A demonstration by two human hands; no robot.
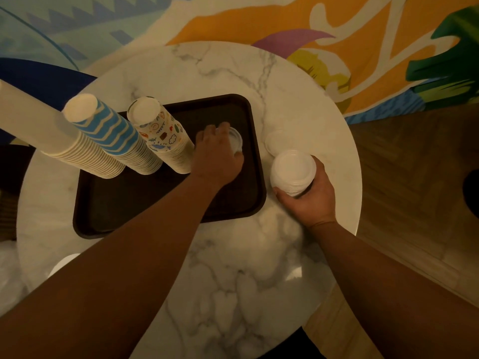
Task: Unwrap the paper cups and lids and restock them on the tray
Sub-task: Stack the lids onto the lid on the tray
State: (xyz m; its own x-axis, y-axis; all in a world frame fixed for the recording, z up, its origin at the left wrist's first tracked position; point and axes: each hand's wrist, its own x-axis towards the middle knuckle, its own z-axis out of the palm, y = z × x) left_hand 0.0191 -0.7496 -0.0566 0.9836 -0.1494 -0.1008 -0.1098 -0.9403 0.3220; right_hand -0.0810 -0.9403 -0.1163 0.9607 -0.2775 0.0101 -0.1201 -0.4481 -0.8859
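Note:
A dark brown tray (pixel 160 213) lies on the round marble table (pixel 233 281). Three tall upside-down cup stacks stand along its far left: a plain white stack (pixel 39 125), a blue zigzag stack (pixel 111 130) and a doodle-print stack (pixel 160 130). My left hand (pixel 216 154) rests on the tray's right part, fingers curled over a small pile of white lids (pixel 236 141). To the right of the tray, my right hand (pixel 308 198) grips a taller stack of white lids (pixel 293 172) above the table.
Another clear lid or piece of wrapping (pixel 276 141) lies on the table just right of the tray. Crumpled clear plastic (pixel 10 268) and a white round object (pixel 62 264) sit at the lower left. A wooden floor (pixel 414 190) lies past the table's right edge.

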